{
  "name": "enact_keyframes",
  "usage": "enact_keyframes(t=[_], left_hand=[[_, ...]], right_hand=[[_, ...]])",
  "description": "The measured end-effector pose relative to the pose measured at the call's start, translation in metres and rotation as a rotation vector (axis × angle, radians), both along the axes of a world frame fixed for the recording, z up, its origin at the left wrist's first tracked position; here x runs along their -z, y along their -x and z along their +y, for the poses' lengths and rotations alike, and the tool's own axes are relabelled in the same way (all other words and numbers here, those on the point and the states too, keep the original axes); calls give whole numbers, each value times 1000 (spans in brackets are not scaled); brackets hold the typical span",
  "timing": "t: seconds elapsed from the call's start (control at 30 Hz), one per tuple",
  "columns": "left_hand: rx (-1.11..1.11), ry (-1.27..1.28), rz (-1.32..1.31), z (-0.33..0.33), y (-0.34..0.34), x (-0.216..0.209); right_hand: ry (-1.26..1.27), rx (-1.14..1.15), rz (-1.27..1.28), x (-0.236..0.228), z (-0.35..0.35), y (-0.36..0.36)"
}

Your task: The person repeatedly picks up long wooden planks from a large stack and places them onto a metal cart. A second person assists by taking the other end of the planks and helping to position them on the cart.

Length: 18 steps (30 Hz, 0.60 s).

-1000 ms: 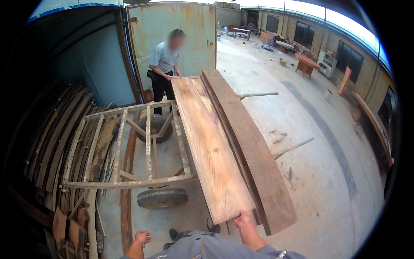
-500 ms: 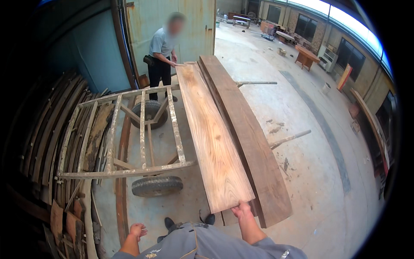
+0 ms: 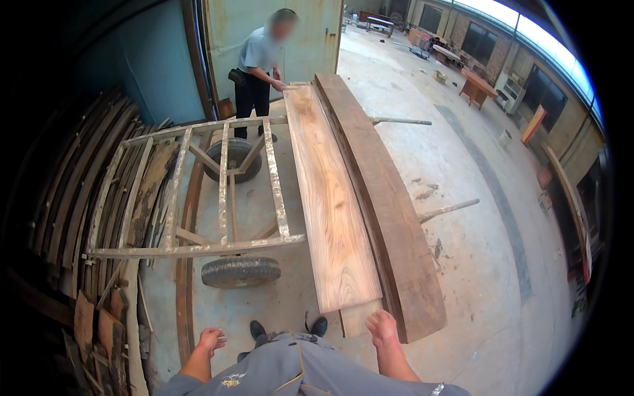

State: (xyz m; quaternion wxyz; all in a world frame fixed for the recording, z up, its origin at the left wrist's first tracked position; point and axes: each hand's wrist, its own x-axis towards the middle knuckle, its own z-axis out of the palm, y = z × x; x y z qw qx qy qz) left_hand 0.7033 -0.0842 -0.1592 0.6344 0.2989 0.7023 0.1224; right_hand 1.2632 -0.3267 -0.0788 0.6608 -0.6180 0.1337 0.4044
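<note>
A long light-brown plank (image 3: 333, 204) with wavy grain lies on a stack of boards. My right hand (image 3: 382, 327) is just off its near end, fingers loosely bent, holding nothing. Beside that hand, the end of a lower board (image 3: 360, 318) sticks out from under the plank. A thick dark-brown slab (image 3: 396, 218) runs along the plank's right side. My left hand (image 3: 211, 339) hangs in the air over the floor, empty, with fingers half bent. A co-worker's hand (image 3: 278, 85) is at the plank's far end.
A paint-spattered wooden cart frame (image 3: 198, 251) with rubber tyres (image 3: 241, 271) stands left of the plank. Old boards (image 3: 72, 198) are heaped at the far left. Cart handles (image 3: 449, 210) stick out to the right. The co-worker (image 3: 254, 63) stands beyond the frame.
My right hand has let go of the light plank's near end and moved slightly right. The plank now lies farther left at its near end, exposing the lower board's end.
</note>
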Motion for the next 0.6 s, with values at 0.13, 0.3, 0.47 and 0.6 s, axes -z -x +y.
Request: enact_keyframes(t=[0.13, 0.3, 0.47, 0.6], left_hand=[[34, 22, 11, 2, 19, 8], [-7, 18, 23, 2, 49, 14], [-41, -27, 60, -1, 73, -12], [-39, -89, 84, -11, 109, -41]], right_hand=[[71, -30, 55, -4, 29, 29], [206, -382, -279, 19, 101, 57], [714, -334, -1585, 25, 163, 45], [897, -887, -1207, 60, 169, 18]])
